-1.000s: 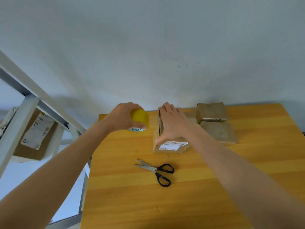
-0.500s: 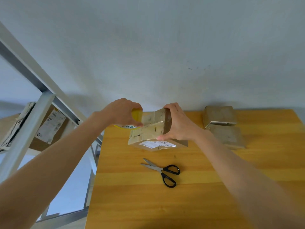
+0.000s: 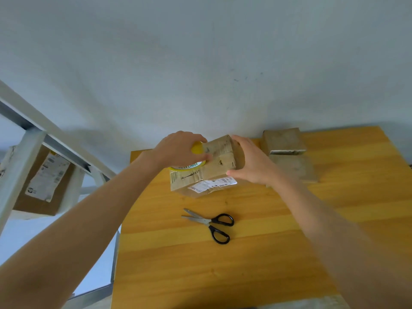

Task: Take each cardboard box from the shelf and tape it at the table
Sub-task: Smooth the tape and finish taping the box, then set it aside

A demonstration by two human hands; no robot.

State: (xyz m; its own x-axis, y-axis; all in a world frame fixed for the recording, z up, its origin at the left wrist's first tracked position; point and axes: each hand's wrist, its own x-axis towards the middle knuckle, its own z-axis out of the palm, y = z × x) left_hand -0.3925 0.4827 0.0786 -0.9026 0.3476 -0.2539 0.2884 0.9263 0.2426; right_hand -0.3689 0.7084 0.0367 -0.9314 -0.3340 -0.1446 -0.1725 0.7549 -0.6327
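Cardboard box [image 3: 219,161] sits tilted at the far side of the wooden table [image 3: 245,264], the right hand [image 3: 252,163] gripping its right end while the left hand [image 3: 178,150] clasps a yellow tape roll [image 3: 197,149] against its left; scissors [image 3: 211,224] lie nearer.

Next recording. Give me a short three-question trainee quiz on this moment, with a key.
1. True or false: the scissors lie on the table, touched by neither hand.
2. What does the left hand hold? A) yellow tape roll B) a marker C) a knife
3. The right hand holds the labelled cardboard box. How many other boxes lie on the table to the right of it?

Key: 1 true; 2 A; 3 two.
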